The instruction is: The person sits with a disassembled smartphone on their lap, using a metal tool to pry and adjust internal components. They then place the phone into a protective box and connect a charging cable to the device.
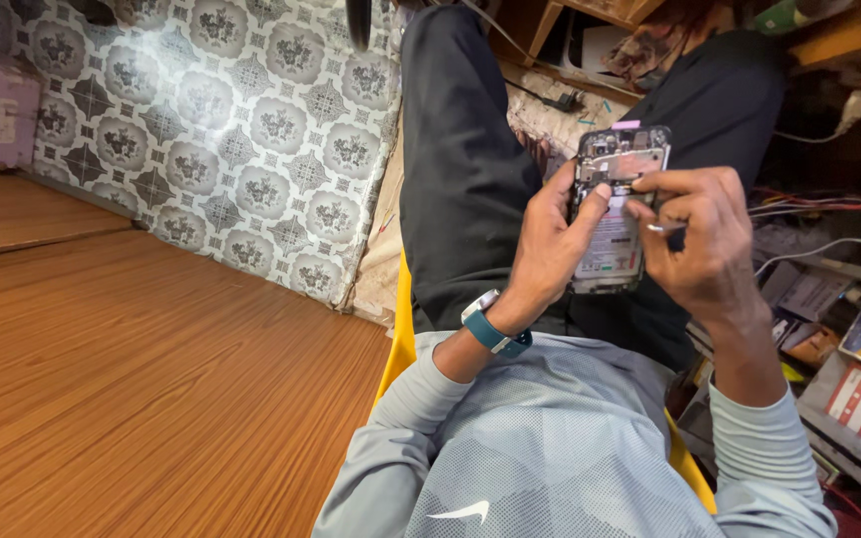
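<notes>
The left hand point(550, 244) wraps around the left edge of an opened black smartphone with its back cover off point(615, 214), fingers closed behind it and the thumb pressed flat on the exposed inside, just under the top section. The right hand point(704, 244) pinches a thin silver metal tool, likely tweezers or a small driver point(671, 228), between thumb and fingers, all curled shut around it; its fingertips rest at the phone's upper right, near the circuit board. The tool's tip is hidden behind the fingers, so where it touches cannot be told.

The phone sits upright in the air above the person's lap, over black trousers point(470, 169), with a pale battery label showing in its middle and a small pink tab at its top edge.

A teal wristband with a silver watch point(495, 327) circles the left wrist. The person wears a light grey long-sleeved top point(550, 448) and sits on a yellow seat point(402, 339). To the left lie a brown wood-grain floor point(131, 379) and a grey patterned mat point(241, 130); cluttered shelves with boxes and wires point(849, 339) stand to the right.

Judging from this hold, the work goes best with the left thumb bracing the phone steady and the tool moved in small, light strokes, both wrists kept close together.
</notes>
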The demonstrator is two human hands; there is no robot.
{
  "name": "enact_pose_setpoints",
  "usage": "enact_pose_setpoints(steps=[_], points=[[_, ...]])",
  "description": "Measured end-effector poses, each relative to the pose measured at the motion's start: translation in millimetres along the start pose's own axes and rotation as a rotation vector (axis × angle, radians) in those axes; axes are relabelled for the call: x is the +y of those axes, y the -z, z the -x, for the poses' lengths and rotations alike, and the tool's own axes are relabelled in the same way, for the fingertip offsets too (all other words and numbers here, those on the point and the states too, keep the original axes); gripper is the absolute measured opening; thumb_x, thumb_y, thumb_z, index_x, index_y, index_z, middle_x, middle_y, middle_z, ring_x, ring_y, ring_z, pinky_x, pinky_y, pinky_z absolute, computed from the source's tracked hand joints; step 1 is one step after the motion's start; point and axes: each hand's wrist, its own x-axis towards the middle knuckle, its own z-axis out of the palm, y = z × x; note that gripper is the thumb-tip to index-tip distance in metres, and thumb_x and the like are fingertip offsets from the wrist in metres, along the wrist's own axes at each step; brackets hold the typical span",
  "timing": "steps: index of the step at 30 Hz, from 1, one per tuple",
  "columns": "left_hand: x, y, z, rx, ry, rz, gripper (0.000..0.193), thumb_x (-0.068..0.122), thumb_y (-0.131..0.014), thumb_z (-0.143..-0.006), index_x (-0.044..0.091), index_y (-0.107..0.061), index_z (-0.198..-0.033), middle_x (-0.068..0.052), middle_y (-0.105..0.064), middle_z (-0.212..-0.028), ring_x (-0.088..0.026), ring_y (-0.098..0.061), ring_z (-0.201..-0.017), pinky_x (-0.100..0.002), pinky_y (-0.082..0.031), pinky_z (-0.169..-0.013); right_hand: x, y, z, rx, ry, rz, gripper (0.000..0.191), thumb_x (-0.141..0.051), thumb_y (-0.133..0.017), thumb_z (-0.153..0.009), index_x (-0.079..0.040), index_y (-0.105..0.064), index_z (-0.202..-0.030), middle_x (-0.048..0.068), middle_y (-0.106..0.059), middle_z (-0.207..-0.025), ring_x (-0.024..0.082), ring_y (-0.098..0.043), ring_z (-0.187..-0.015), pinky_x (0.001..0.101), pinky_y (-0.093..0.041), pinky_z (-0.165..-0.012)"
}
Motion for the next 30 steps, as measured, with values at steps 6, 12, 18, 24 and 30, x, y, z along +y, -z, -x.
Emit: enact_pose_setpoints(steps=[6, 12, 18, 24, 30], points=[[-5, -1, -1, 0.001, 0.073, 0.216, 0.023, 0.011, -0.059, -0.107, 0.0, -0.061, -0.128, -0.004, -0.069, -0.109, -0.008, -0.064, -0.097, -0.025, -0.055, -0.087, 6, 0, 2, 0.178, -0.081, -0.19, 0.031, -0.018, -0.071, -0.104, -0.005, -0.044, -0.094, 0.018, -0.064, -0.124, 0.026, -0.061, -0.103, 0.0381, -0.052, -0.087], [1, 2, -4, 0.041, 0.189, 0.375, 0.023, 0.015, -0.066, -0.105, 0.0, -0.066, -0.123, -0.005, -0.071, -0.104, -0.009, -0.066, -0.091, -0.026, -0.056, -0.081, 18, -2, 10, 0.616, -0.309, -0.564, 0.032, -0.026, -0.048, -0.117, 0.004, -0.053, -0.106, 0.01, -0.054, -0.116, 0.012, -0.056, -0.084, 0.025, -0.056, -0.071], [4, -1, -5, 0.054, 0.155, 0.324, 0.025, 0.014, -0.071, -0.103, -0.001, -0.068, -0.122, -0.006, -0.073, -0.106, -0.009, -0.067, -0.091, -0.026, -0.057, -0.082, 12, -13, 23, 0.607, -0.326, -0.413, 0.018, -0.005, -0.055, -0.128, 0.013, -0.051, -0.124, 0.02, -0.055, -0.115, 0.026, -0.063, -0.092, 0.0374, -0.066, -0.087], [10, -4, -2, 0.06, 0.099, 0.202, 0.027, 0.012, -0.071, -0.1, -0.002, -0.067, -0.124, -0.006, -0.074, -0.109, -0.009, -0.068, -0.094, -0.026, -0.058, -0.086, 14, -31, 12, 0.643, -0.316, -0.532, 0.017, -0.014, -0.044, -0.121, 0.0, -0.036, -0.128, 0.029, -0.072, -0.118, 0.037, -0.08, -0.107, 0.0404, -0.064, -0.089], [14, -6, 0, 0.098, 0.046, -0.064, 0.028, 0.015, -0.071, -0.101, -0.002, -0.066, -0.122, -0.005, -0.074, -0.104, -0.007, -0.066, -0.092, -0.024, -0.056, -0.083, 10, -37, 7, 0.509, -0.236, -0.402, 0.017, -0.016, -0.039, -0.124, -0.001, -0.034, -0.131, 0.031, -0.067, -0.121, 0.037, -0.076, -0.112, 0.0412, -0.064, -0.09]])
